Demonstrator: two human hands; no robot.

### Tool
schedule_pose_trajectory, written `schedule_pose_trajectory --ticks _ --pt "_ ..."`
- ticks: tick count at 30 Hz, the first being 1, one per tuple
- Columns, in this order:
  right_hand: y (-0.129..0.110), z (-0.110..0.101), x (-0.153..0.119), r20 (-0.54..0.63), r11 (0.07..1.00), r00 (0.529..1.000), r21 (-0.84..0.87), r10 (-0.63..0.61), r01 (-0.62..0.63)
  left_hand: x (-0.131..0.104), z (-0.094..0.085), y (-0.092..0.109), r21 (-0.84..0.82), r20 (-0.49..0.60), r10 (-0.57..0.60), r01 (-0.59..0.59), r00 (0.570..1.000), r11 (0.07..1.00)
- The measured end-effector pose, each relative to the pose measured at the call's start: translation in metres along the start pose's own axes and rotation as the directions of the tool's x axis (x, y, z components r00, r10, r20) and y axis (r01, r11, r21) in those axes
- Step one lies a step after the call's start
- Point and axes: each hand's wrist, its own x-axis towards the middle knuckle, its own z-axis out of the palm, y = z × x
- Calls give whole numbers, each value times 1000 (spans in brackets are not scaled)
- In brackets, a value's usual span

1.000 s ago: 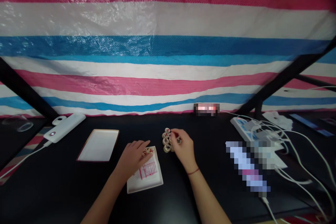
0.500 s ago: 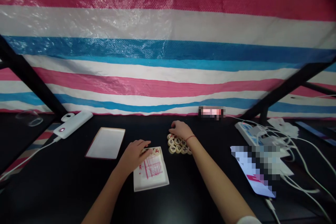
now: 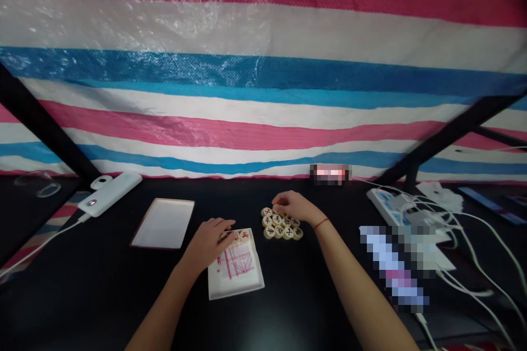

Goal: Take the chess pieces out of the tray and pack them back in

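My left hand (image 3: 211, 241) lies over the far left part of a shallow white box (image 3: 235, 290), its fingers stretched out and the thumb apart. Red-marked Chinese chess pieces (image 3: 244, 235) stand in a row along the far end of that box, some hidden by the hand. On the black table to the right, several round Chinese chess pieces (image 3: 279, 232) lie close together in rows, mostly black-marked. Over the far row is my right hand (image 3: 294, 205), fingers curled down and closed on a piece there that is mostly covered. A red-marked piece (image 3: 267, 212) sits just left of the fingertips.
An open box lid (image 3: 164, 223) lies at the left, with a white power bank (image 3: 110, 194) and cable beyond it. On the right are a phone (image 3: 393, 269), a power strip (image 3: 387, 205) and tangled white cables (image 3: 453, 219). A striped plastic sheet (image 3: 247, 137) hangs behind.
My right hand has shifted slightly right along the far row, and its forearm has swung right, uncovering more pieces. My left hand keeps its place at the white box.
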Motion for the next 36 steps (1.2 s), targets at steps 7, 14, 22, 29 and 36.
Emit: schedule_pose_trajectory --ticks 7,14,22,29,36 --pt "7 8 5 -27 997 999 58 -46 47 0 1 -2 -16 -1 -3 3 1000 1000" --pt "9 10 1 -29 994 996 74 -80 82 0 -2 0 -39 8 -18 18 1000 999" --pt "-22 12 -8 -168 986 980 -141 -111 87 0 -1 -1 -36 -7 -15 14 1000 999" --pt "-53 26 -4 -87 899 986 -428 -140 90 1 0 -3 -52 -28 -8 7 1000 999" --pt "-58 27 3 -14 839 996 -539 -90 69 -2 -1 -5 -82 -41 -24 21 999 996"
